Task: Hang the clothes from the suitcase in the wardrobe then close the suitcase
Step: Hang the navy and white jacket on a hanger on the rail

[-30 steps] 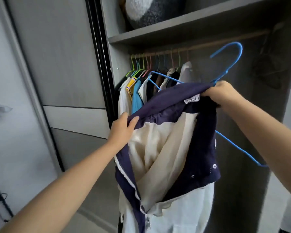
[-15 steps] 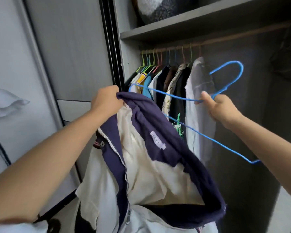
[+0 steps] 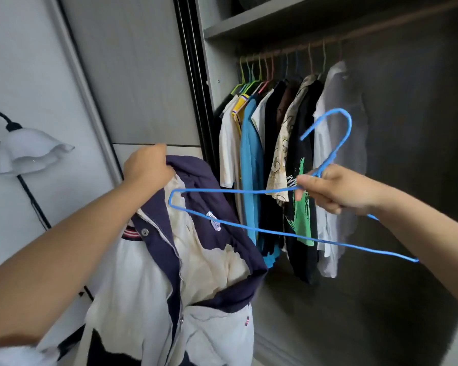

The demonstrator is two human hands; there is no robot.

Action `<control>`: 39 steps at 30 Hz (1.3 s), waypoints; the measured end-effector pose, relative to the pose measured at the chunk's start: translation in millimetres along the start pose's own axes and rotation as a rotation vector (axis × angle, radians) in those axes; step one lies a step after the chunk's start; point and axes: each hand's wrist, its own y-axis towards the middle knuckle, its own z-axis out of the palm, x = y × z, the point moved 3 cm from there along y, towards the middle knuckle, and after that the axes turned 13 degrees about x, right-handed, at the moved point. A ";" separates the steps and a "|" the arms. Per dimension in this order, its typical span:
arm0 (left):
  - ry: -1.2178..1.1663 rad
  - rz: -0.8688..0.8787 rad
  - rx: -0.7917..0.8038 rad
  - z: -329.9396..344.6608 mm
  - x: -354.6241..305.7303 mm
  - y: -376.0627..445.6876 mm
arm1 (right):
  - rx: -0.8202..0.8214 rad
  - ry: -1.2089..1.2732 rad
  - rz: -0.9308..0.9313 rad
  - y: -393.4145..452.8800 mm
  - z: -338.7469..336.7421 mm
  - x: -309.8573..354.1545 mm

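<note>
Jacket [image 3: 169, 273] not yet on hanger [image 3: 249, 228]: my left hand [image 3: 146, 167] grips its collar, right hand [image 3: 336, 188] pinches the hanger neck; rail [image 3: 288, 52] already holds shirts; suitcase unseen.

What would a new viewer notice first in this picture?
The bright blue wire hanger stands out in the middle, held at its neck by the right hand. At lower left, the left hand holds up a navy and white jacket by its collar. Behind them, a row of shirts hangs on the wardrobe rail.
</note>
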 end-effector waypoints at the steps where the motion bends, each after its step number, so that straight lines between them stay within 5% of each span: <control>1: 0.014 0.022 -0.007 0.6 -1.9 -4.1 | 0.021 -0.021 0.030 7.9 9.2 1.6; 10: 0.047 0.057 -0.036 0.2 6.1 -29.7 | -0.079 -0.090 0.091 70.4 76.5 31.1; 17: 0.030 0.133 -0.081 -0.9 -1.1 -45.1 | -0.201 0.236 -0.006 99.1 108.7 26.4; 22: 0.117 0.527 -0.324 -2.9 11.0 -46.4 | -0.372 0.435 -0.118 94.8 98.4 29.2; 24: 0.214 0.615 -0.262 -2.2 9.1 -43.2 | -0.360 0.463 -0.158 91.2 96.4 32.4; 29: 0.298 0.547 -0.018 4.3 9.8 -41.4 | -0.308 0.204 -0.232 87.7 93.8 34.2; 33: 0.266 0.524 -0.017 12.5 20.8 -31.9 | -0.256 0.059 -0.332 91.8 75.4 24.8; 39: 0.182 0.221 -0.016 2.7 37.6 -10.9 | -0.749 -0.162 -0.264 73.2 51.7 -19.6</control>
